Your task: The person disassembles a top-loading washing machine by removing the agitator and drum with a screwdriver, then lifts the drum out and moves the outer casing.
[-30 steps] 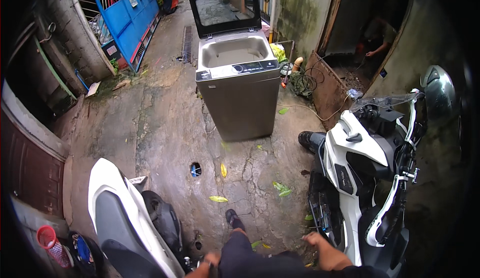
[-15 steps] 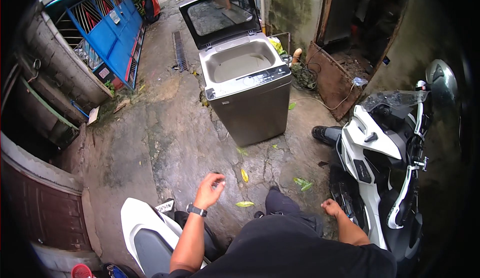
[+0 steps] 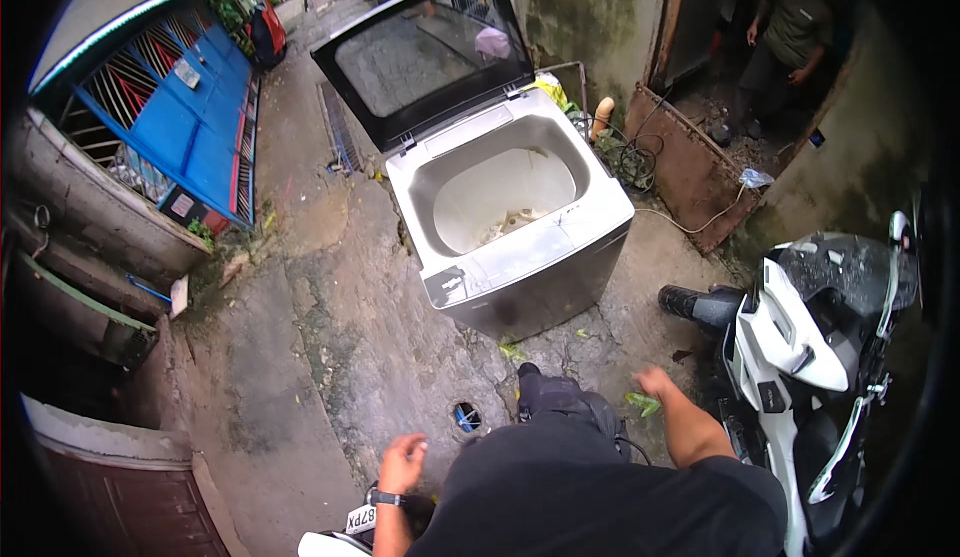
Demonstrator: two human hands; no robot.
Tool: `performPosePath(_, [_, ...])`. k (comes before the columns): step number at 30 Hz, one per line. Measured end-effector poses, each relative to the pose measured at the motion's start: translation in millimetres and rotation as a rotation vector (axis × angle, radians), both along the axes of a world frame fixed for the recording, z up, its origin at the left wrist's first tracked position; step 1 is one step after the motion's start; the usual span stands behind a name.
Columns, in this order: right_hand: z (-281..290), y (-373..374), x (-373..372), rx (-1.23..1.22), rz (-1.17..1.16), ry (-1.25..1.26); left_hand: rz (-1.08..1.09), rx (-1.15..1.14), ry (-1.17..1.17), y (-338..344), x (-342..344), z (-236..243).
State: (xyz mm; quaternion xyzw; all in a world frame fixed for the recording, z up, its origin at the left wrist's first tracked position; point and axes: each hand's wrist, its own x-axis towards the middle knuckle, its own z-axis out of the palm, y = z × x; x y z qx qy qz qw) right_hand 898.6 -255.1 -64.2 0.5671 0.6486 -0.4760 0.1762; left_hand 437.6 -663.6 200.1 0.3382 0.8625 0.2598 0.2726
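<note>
A grey top-load washing machine [image 3: 540, 297] stands ahead of me on the wet concrete. Its dark see-through lid [image 3: 425, 62] is raised, so the inside of the tub [image 3: 505, 192] shows, with some dirt or debris at the bottom. My left hand [image 3: 402, 464], a watch on its wrist, hangs low to the left of my body, fingers loosely bent and apart, holding nothing. On the other side my right hand [image 3: 653, 383] hovers above the ground near a green leaf [image 3: 643, 404]; its fingers are blurred. Neither hand touches the machine.
A white motorcycle [image 3: 790, 327] stands close on my right, part of another [image 3: 335, 545] at lower left. A round hole [image 3: 466, 417] opens in the ground. A person [image 3: 790, 32] is in the right doorway behind a rusty panel [image 3: 690, 162]. A blue gate [image 3: 190, 97] lines the left.
I have moved forward, so the washing machine looks nearer and its tub shows deeper. The lower-left motorcycle has mostly slid out of view. A person now shows in the doorway.
</note>
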Motion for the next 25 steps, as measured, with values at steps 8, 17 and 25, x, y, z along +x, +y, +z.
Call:
performPosePath(8, [266,112,-313,0.219,0.047,0.639,0.218,0.162,-0.032,95,-115,-26])
performPosePath(17, [255,67,-480,0.96,0.013,0.533,-0.641,0.605,0.023,410,-223,-25])
performPosePath(25, [258,3,-495,0.931,-0.337,0.216,-1.036,-0.426,-0.539,546,-200,-149])
